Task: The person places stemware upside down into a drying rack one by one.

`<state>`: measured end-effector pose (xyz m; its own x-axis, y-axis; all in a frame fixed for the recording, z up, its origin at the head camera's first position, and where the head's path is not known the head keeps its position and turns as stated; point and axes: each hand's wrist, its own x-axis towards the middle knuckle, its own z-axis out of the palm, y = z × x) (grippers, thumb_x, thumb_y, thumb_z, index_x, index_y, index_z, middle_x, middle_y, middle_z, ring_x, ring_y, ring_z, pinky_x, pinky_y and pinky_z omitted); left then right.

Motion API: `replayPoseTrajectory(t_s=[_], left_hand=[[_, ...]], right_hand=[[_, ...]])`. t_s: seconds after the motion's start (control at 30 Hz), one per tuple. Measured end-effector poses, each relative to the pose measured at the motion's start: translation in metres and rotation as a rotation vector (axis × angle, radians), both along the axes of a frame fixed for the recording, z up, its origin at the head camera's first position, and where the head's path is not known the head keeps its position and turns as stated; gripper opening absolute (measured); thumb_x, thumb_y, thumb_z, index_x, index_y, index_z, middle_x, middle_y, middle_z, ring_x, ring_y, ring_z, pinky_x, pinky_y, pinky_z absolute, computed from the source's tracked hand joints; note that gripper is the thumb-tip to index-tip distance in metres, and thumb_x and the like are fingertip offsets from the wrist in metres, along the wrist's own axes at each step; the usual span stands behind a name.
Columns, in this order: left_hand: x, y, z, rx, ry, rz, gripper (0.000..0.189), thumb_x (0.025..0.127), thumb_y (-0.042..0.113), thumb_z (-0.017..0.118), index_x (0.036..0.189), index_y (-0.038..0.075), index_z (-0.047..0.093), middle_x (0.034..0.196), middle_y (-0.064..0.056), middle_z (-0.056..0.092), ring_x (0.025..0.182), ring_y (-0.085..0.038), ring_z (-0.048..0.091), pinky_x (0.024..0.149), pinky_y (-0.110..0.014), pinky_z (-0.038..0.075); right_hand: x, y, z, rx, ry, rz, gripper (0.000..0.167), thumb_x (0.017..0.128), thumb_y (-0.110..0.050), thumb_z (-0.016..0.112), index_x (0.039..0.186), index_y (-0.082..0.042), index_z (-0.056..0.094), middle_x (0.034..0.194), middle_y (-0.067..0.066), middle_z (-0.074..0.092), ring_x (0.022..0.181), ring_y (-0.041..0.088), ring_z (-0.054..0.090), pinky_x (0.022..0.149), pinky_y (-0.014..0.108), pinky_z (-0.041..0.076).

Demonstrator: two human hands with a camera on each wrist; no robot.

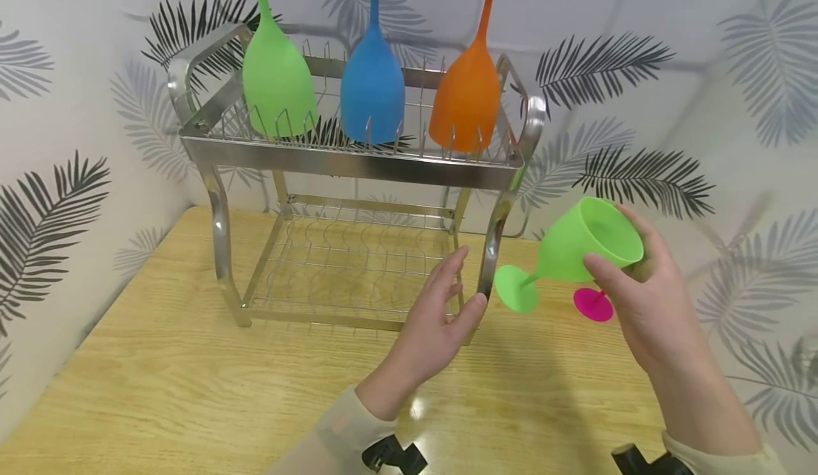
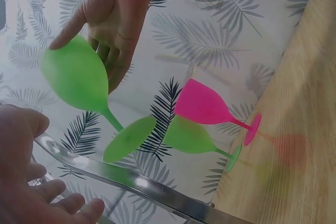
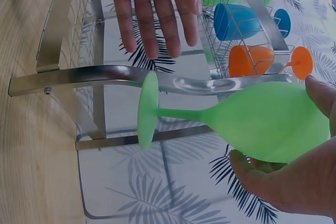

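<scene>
My right hand [image 1: 658, 297] grips a green plastic wine goblet [image 1: 569, 244] by its bowl, thumb on one side and fingers on the other. The goblet is tilted, its foot pointing toward the rack. My left hand [image 1: 434, 319] has its fingers extended beside the right front leg of the metal dish rack [image 1: 358, 162]; whether it touches the leg I cannot tell. On the rack's top tier a green goblet [image 1: 277, 81], a blue goblet [image 1: 373, 84] and an orange goblet [image 1: 469, 91] stand upside down in a row.
A pink goblet [image 2: 205, 103] and another green goblet [image 2: 191, 137] stand upright on the wooden table [image 1: 160, 383], right of the rack. The rack's lower wire tier [image 1: 345, 262] sits near the tabletop. A leaf-patterned wall [image 1: 703, 70] rises behind.
</scene>
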<state>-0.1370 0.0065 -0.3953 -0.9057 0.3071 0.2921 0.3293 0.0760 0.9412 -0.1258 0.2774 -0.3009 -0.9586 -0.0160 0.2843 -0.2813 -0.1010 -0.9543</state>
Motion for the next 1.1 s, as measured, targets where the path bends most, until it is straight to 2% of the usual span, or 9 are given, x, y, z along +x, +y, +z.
replayPoseTrajectory(t_s=[0.17,0.43,0.57,0.63,0.7,0.83,1.03,1.1], left_hand=[[0.001,-0.003,0.0,0.026,-0.005,-0.012,0.069,0.115,0.036,0.06,0.176,0.033,0.027,0.178,0.002,0.029,0.152,-0.04,0.047,0.116,-0.058,0.051],[-0.002,-0.009,-0.005,0.081,0.014,-0.029,0.071,0.114,0.035,0.062,0.176,0.026,0.029,0.176,-0.004,0.032,0.152,-0.034,0.049,0.121,-0.045,0.048],[-0.003,-0.012,-0.006,0.106,0.027,-0.039,0.071,0.115,0.033,0.062,0.176,0.021,0.028,0.177,-0.004,0.031,0.155,-0.03,0.045,0.122,-0.044,0.047],[-0.004,-0.013,-0.007,0.121,0.028,-0.045,0.072,0.114,0.031,0.062,0.176,0.018,0.028,0.178,-0.005,0.031,0.157,-0.029,0.043,0.124,-0.046,0.045],[-0.003,-0.015,-0.008,0.132,0.022,-0.051,0.072,0.114,0.03,0.062,0.176,0.018,0.027,0.178,-0.004,0.031,0.157,-0.029,0.042,0.125,-0.048,0.043],[-0.004,-0.017,-0.008,0.171,0.008,-0.071,0.071,0.114,0.03,0.062,0.176,0.02,0.027,0.177,-0.001,0.032,0.159,-0.028,0.04,0.127,-0.051,0.039],[-0.004,-0.024,-0.008,0.211,-0.01,-0.083,0.071,0.114,0.04,0.062,0.175,0.026,0.029,0.177,0.004,0.034,0.16,-0.024,0.038,0.127,-0.047,0.04],[-0.005,-0.025,-0.008,0.226,-0.011,-0.089,0.071,0.114,0.039,0.061,0.175,0.026,0.029,0.177,0.005,0.034,0.161,-0.025,0.037,0.126,-0.047,0.041]], right_hand=[[0.004,0.001,0.002,-0.014,0.0,0.024,0.072,0.107,0.008,0.063,0.169,-0.017,0.036,0.143,0.01,0.056,0.118,0.019,0.06,0.096,0.022,0.059],[0.009,-0.001,0.004,-0.079,-0.011,0.067,0.07,0.108,0.007,0.06,0.17,-0.017,0.036,0.15,0.01,0.055,0.126,0.021,0.06,0.105,0.027,0.058],[0.011,-0.006,0.004,-0.108,-0.011,0.072,0.069,0.109,0.006,0.061,0.169,-0.016,0.037,0.153,0.011,0.053,0.128,0.022,0.059,0.106,0.028,0.057],[0.012,-0.008,0.004,-0.116,-0.011,0.073,0.068,0.109,0.005,0.061,0.169,-0.017,0.038,0.152,0.011,0.054,0.127,0.023,0.06,0.104,0.028,0.058],[0.012,-0.01,0.004,-0.127,-0.012,0.085,0.067,0.109,0.005,0.06,0.168,-0.017,0.038,0.149,0.011,0.055,0.122,0.023,0.061,0.097,0.027,0.059],[0.014,-0.016,0.004,-0.156,-0.017,0.09,0.066,0.109,0.003,0.061,0.167,-0.018,0.04,0.147,0.011,0.056,0.118,0.024,0.063,0.088,0.028,0.058],[0.014,-0.026,0.006,-0.188,-0.008,0.079,0.064,0.109,0.001,0.064,0.166,-0.017,0.042,0.153,0.013,0.052,0.13,0.027,0.06,0.104,0.031,0.058],[0.014,-0.029,0.007,-0.199,-0.001,0.083,0.064,0.109,0.0,0.065,0.166,-0.017,0.042,0.155,0.014,0.051,0.133,0.028,0.058,0.108,0.033,0.057]])
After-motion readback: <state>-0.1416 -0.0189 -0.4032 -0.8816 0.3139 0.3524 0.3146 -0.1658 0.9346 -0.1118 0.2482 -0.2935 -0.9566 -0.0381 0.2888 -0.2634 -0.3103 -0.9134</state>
